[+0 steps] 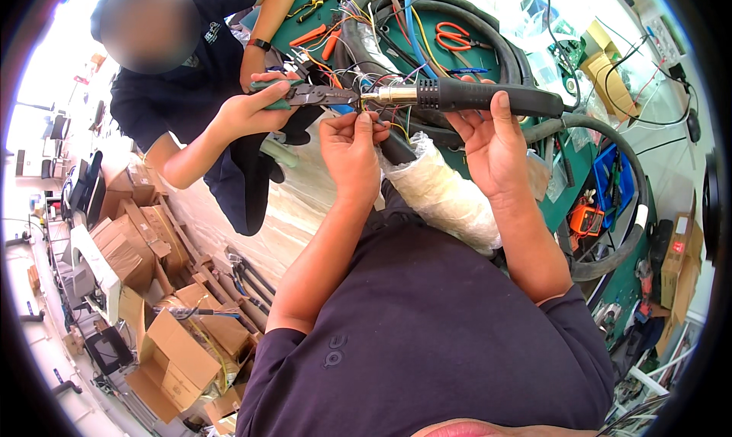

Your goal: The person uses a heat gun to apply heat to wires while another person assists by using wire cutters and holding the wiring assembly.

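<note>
One long black hot-air tool (488, 96) lies sideways, loosely between the thumb and spread fingers of our right hand (492, 147). Our left hand (352, 147), nearer to its tip, pinches just below it. Green-handled pliers (324, 95) face the silver nozzle (395, 94) from the left. What we pinch seems a thin wire (361, 107).

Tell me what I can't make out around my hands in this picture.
All in the head view:
- Exactly what your left hand pinches: its own fingers cover most of it.
- Where your right hand's fingertips end: the black heat gun hides them.
- What the co-worker's pliers grip: too small.
- What lies inside the wrapped bundle: its cloudy wrapping hides it.
</note>
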{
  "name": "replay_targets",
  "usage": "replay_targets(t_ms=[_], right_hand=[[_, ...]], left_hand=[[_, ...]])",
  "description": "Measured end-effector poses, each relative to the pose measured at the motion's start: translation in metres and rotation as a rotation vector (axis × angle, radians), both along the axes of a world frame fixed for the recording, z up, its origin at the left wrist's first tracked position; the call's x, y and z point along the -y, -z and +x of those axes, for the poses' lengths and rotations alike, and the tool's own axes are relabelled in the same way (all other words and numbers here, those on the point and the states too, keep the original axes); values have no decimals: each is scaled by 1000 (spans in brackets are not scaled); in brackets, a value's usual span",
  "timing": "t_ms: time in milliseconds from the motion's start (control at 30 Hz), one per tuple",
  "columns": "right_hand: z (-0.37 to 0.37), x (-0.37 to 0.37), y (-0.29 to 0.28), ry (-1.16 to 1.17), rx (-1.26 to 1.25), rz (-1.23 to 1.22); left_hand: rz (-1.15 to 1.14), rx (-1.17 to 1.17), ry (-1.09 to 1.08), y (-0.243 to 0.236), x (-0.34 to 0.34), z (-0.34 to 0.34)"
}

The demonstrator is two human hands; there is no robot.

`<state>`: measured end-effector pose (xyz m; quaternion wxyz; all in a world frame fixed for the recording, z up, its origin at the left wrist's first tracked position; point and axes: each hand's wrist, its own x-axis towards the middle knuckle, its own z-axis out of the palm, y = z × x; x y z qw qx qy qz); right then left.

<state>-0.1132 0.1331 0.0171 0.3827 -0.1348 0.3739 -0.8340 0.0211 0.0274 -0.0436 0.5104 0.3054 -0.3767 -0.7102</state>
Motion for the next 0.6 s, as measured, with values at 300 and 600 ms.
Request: replay_targets(t_ms=[300,600], right_hand=[[-3,-4,-1,10,-7,12],[0,-1,-2,2,1,14]], left_hand=[[-5,23,17,0,0,0],[-22,-6,7,2,1,0]])
